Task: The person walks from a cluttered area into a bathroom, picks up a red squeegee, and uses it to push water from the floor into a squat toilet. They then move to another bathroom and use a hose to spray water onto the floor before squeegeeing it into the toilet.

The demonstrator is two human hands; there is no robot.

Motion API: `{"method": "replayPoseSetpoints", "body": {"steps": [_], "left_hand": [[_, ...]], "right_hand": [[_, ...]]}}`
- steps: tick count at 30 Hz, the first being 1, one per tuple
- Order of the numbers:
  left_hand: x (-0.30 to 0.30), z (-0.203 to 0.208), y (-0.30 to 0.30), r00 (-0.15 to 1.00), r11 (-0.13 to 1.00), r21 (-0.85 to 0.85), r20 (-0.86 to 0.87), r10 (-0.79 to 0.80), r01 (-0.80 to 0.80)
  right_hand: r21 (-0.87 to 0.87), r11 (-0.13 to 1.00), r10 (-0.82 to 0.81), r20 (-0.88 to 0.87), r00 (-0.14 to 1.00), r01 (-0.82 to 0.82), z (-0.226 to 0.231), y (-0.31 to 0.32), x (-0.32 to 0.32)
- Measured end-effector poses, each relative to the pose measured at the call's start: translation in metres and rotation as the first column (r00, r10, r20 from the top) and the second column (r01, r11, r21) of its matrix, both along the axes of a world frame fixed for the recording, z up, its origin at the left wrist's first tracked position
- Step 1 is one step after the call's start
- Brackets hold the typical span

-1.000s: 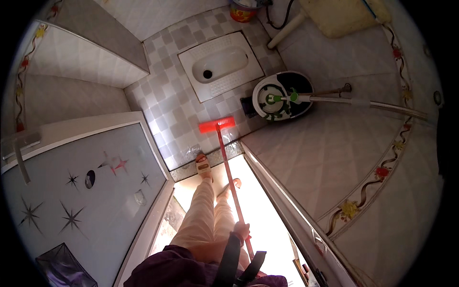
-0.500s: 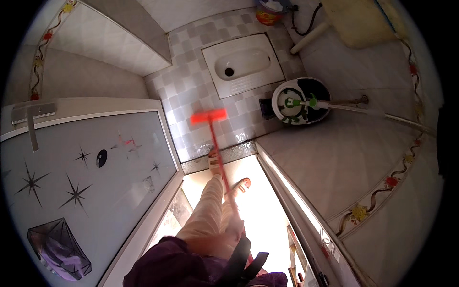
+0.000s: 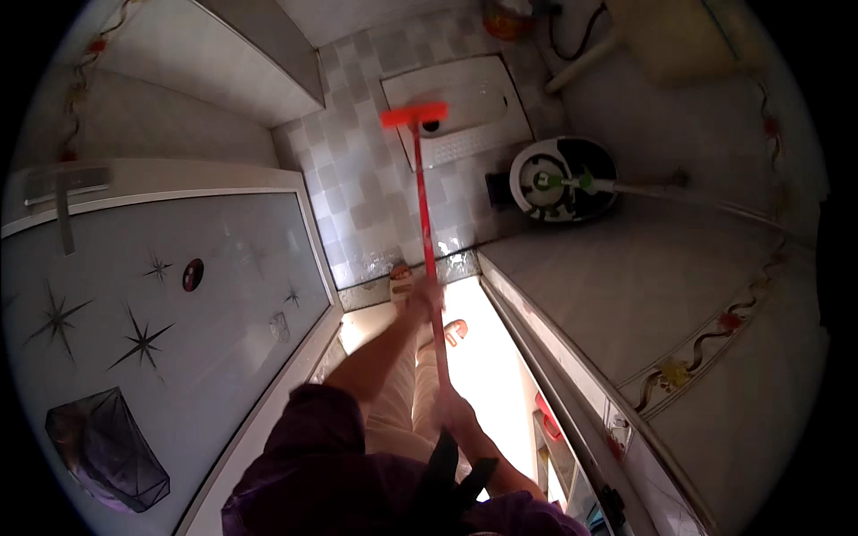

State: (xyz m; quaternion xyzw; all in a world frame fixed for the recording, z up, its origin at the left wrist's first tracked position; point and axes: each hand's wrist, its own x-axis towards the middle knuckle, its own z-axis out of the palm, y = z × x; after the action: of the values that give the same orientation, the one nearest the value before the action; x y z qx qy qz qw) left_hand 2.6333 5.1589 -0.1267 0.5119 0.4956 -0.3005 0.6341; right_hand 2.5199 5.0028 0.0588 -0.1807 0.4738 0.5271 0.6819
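Note:
A red long-handled floor squeegee (image 3: 423,201) with a T-shaped head stretches away from me. My left hand (image 3: 424,300) wraps round the middle of its pole, slightly blurred. Nearer my body, my right hand (image 3: 454,413) is closed round the lower part of the pole. The red head lies across the left part of the white squat toilet (image 3: 465,147), beside the dark drain hole. Whether it touches the toilet or hovers over it, I cannot tell. Grey and white checked tiles (image 3: 357,192) surround the toilet, with wet shine near the doorway.
To the right stands a black-and-white mop bucket (image 3: 594,201) with a green-and-white spin mop (image 3: 572,182) in it. A frosted glass door (image 3: 223,295) stands at the left. A stone sill (image 3: 366,293) crosses the doorway at my feet. A red tub (image 3: 508,21) sits at the far wall.
The squeegee head has moved away from me, from the floor tiles to over the squat toilet. Both hands have moved forward with the pole, the left reaching farther out.

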Motion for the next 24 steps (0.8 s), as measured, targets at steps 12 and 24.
{"method": "replayPoseSetpoints", "body": {"steps": [12, 24], "left_hand": [[-0.024, 0.012, -0.002, 0.999, 1.000, 0.012, 0.033, -0.018, 0.018], [-0.205, 0.198, -0.164, 0.969, 0.887, -0.403, 0.186, -0.161, 0.225]], "right_hand": [[-0.124, 0.968, 0.232, 0.116, 0.966, -0.217, 0.059, 0.014, -0.004], [-0.892, -0.273, 0.957, -0.216, -0.191, -0.361, 0.121, -0.171, -0.087]]}}
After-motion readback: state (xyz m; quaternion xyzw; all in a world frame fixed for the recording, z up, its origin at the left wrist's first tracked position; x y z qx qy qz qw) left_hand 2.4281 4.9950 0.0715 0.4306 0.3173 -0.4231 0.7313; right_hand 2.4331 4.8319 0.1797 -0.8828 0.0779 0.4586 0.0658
